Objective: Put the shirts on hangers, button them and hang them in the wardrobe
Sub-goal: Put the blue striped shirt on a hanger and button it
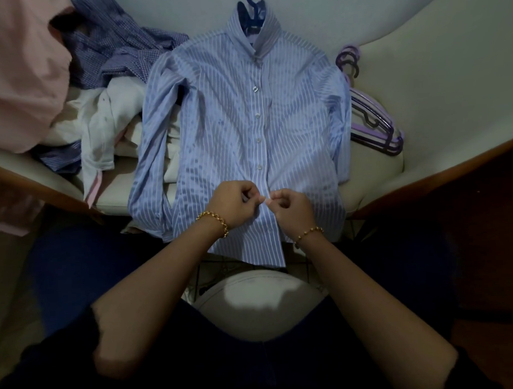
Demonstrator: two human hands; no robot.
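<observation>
Head view: blue striped shirt (241, 122) lies flat, front up, at centre frame on a cream seat (373, 172), with the blue hanger (250, 2) hook showing above the collar. Left hand (234, 206) and right hand (290, 207) meet at the lower placket, fingers curled, each pinching a fabric edge, probably to fasten a button. Unhung shirts (113, 53) heaped upper left; purple hangers (372, 123) stacked at right.

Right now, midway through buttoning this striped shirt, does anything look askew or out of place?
Only the collar of the striped shirt: it stands turned up around the blue hanger instead of folded down. The buttoned placket runs straight above the left hand and right hand pinching it.
</observation>
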